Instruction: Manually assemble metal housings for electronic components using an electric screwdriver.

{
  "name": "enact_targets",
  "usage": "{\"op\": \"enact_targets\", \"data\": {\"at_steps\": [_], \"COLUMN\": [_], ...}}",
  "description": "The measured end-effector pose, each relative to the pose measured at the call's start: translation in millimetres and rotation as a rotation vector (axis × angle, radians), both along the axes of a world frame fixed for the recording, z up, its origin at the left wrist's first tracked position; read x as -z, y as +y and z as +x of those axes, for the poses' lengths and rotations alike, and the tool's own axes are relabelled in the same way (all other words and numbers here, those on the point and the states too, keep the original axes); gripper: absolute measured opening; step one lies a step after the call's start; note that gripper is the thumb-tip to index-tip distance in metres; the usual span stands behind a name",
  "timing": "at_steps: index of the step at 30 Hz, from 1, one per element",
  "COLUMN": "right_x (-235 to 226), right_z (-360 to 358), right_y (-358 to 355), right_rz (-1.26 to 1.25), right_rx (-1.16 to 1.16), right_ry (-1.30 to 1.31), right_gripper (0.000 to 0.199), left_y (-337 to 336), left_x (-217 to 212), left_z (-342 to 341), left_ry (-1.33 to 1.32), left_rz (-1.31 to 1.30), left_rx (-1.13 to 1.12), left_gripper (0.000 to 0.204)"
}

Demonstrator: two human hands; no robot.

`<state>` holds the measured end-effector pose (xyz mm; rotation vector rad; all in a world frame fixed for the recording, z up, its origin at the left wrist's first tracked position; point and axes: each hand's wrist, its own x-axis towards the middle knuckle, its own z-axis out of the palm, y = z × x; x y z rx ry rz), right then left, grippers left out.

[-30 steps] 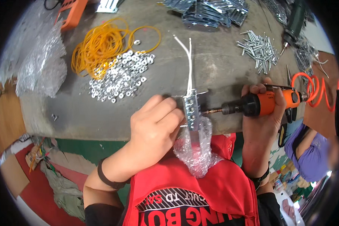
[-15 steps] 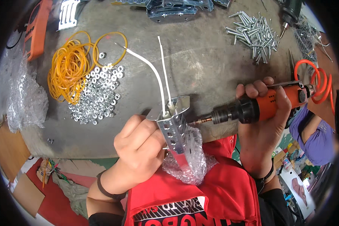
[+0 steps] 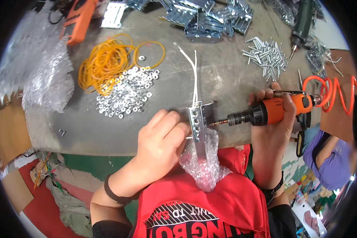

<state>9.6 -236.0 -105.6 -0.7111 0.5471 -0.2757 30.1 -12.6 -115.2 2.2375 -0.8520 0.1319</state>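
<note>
At the near edge of the worktop (image 3: 107,131) I see my left hand (image 3: 160,142) clamped around a perforated metal bracket (image 3: 197,127) with white wires (image 3: 193,75) and bubble wrap (image 3: 204,162), while my right hand (image 3: 273,131) grips an orange pneumatic screwdriver (image 3: 271,112), its bit touching the bracket's side.

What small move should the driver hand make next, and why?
Probably ease the driver straight in. Its bit tip sits at the side of the perforated bracket, which the left hand steadies at the bench edge, and the right hand already grips the tool level.
</note>
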Motion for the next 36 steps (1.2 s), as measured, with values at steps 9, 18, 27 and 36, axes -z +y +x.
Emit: {"op": "enact_targets", "data": {"at_steps": [9, 18, 27, 36], "right_x": [-24.7, -70.1, 7.2, -129.6], "right_z": [-2.8, -28.6, -60.3, -35.8], "right_y": [9.6, -153.1, -276.0, 10.5], "right_rz": [-0.084, -1.738, -2.162, -2.035], "right_rx": [-0.007, -0.256, -0.049, -0.747], "right_ry": [-0.121, 0.219, 0.454, -0.705], "right_gripper": [0.034, 0.050, 0.055, 0.051], "left_y": [-11.4, 20.6, 48.6, 49.1], "left_x": [-36.9, -34.4, -18.8, -93.5], "left_z": [-54.5, -47.1, -41.6, -41.0], "left_ry": [0.527, 1.028, 1.520, 0.201], "left_rz": [-0.033, -0.937, -1.463, 0.137], "left_rx": [-0.172, -0.067, 0.244, 0.244], "left_gripper": [0.094, 0.068, 0.074, 0.051]}}
